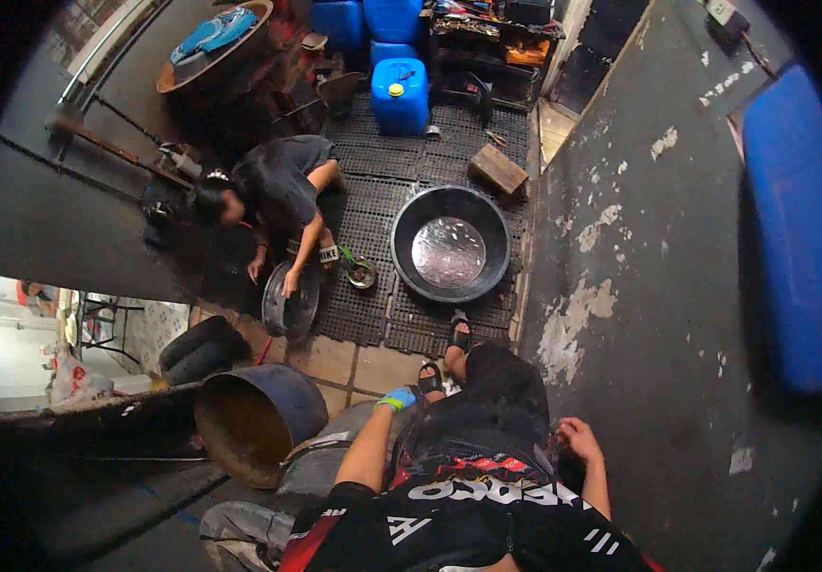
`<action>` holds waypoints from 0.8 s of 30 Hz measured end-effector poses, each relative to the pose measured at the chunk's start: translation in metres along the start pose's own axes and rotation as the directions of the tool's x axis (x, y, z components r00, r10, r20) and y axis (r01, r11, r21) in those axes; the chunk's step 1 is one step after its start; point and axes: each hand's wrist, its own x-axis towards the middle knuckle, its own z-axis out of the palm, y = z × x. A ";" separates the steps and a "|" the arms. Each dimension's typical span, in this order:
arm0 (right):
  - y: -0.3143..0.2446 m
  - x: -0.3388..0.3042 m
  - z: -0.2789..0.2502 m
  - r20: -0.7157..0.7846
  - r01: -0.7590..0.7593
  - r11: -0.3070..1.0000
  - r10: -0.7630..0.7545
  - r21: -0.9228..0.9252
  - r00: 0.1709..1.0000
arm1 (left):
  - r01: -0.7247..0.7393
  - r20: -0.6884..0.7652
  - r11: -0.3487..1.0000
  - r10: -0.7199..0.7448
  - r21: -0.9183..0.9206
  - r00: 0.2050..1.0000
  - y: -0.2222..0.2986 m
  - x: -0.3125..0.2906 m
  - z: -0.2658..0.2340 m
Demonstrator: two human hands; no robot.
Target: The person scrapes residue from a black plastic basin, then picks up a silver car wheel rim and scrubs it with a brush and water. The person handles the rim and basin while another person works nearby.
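My left hand [398,398], in a light blue glove with a yellow-green cuff, rests beside my left thigh near grey sacks [330,443]; its fingers are too small to make out. On the other side, my bare right hand [578,439] hangs by my right hip, fingers loosely bent and apart, with nothing seen in it. A large round black basin [403,250] stands on the floor beyond my sandalled feet, its bottom shiny. To the left, a crouching person [287,181] in dark clothes has a hand on a dark round pan [277,303] tilted on its side.
A small pot [361,275] with something green sits beside the person. Behind the basin lie a wooden block [497,169] and a blue jerrycan [399,97]. A large drum [287,405] tips open at lower left. The grey wall [639,286] runs close along my right.
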 end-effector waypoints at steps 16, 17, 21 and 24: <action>-0.163 0.187 -0.020 0.053 0.000 0.996 0.004 -0.089 0.999 | -0.086 -0.439 0.887 -0.138 -0.453 0.888 -0.016 -0.064 -0.203; -0.174 0.200 -0.015 0.062 -0.014 0.996 0.020 -0.089 0.998 | -0.122 -0.487 0.958 -0.020 -0.258 0.873 -0.043 -0.050 -0.195; -0.236 0.241 -0.004 0.089 -0.048 0.980 0.066 -0.192 0.994 | 0.097 0.090 -0.004 -0.409 -0.995 0.908 -0.068 -0.006 -0.194; -0.261 0.297 -0.007 0.077 0.088 0.963 -0.071 -0.254 0.995 | 0.169 -0.037 0.531 -0.355 -0.831 0.934 -0.011 0.042 -0.253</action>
